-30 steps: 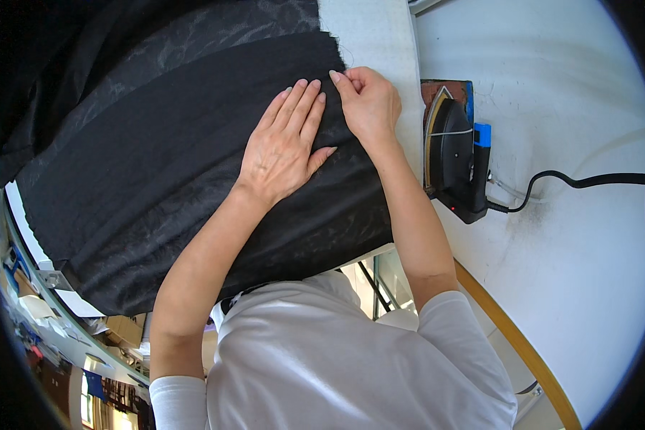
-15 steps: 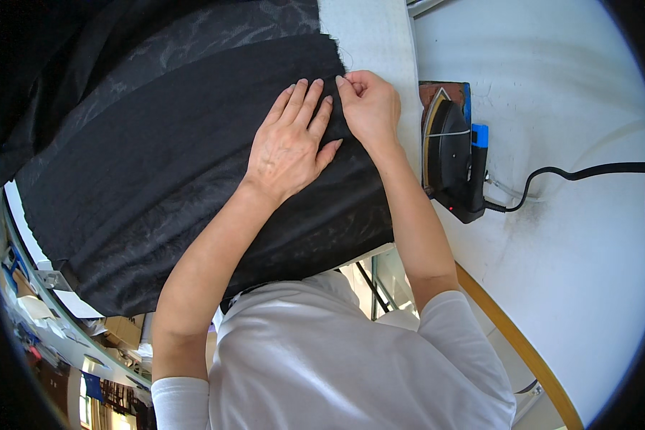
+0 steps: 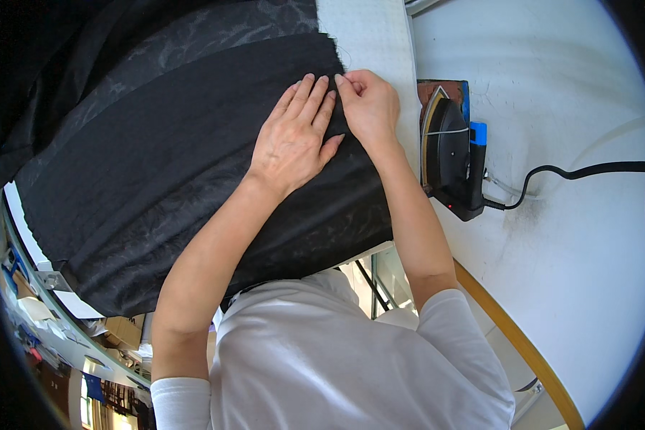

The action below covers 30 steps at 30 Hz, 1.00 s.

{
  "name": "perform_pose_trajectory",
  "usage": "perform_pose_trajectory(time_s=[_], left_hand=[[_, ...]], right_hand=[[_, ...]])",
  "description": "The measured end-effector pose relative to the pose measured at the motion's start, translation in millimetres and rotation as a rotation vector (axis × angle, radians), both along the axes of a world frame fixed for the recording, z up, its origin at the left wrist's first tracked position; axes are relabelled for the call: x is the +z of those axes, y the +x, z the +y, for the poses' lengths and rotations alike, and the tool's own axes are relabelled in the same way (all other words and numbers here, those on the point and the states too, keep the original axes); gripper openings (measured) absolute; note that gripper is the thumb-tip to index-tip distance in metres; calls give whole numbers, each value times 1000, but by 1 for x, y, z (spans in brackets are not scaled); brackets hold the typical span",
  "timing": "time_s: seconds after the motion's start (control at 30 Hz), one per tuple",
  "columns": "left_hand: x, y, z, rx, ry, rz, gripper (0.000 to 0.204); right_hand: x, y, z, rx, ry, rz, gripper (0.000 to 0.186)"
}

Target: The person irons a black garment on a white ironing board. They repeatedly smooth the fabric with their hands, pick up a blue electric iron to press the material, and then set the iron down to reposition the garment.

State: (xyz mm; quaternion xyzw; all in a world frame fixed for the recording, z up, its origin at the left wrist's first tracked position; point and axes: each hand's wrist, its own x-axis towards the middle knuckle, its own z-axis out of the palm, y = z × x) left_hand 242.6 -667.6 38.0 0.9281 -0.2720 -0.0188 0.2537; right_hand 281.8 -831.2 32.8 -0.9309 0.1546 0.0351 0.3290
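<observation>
A wide sheet of black fabric [image 3: 158,122] is spread over a white padded board, with a frayed right edge and soft folds toward my body. My left hand [image 3: 294,140] lies flat on it, palm down, fingers stretched toward the far right. Just beside those fingertips, my right hand [image 3: 369,104] pinches the fabric's frayed edge between thumb and fingers. The fingertips partly hide the pinched bit of cloth.
A black iron [image 3: 451,150] with a blue-tipped handle rests on its stand right of my right hand. Its dark cord [image 3: 588,170] runs off rightward over the white table [image 3: 566,287]. A strip of white board [image 3: 369,36] shows beyond the cloth.
My left hand has slid slightly up and to the right on the fabric, closer to my right hand. The right hand keeps its pinch at the edge.
</observation>
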Motion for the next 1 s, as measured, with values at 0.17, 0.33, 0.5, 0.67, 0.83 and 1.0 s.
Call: perform_pose_trajectory(time_s=[0.17, 0.33, 0.5, 0.67, 0.83, 1.0], left_hand=[[1, -1, -1, 6, 0, 3, 64], [-2, -2, -2, 3, 13, -5, 66], [-7, -5, -1, 2, 18, -13, 65], [-8, -9, -3, 5, 18, -32, 66], [-6, -6, -1, 12, 31, -30, 64], [-4, -20, 18, 18, 72, -47, 65]], right_hand=[[6, -10, -3, 14, 4, 38, 23], [4, -9, -2, 17, -56, 6, 23], [5, -6, -3, 34, -137, 7, 23], [-13, 18, -1, 396, -479, -504, 45], [-33, 28, -10, 492, -536, -366, 52], [-33, 24, -9, 488, -553, -334, 53]])
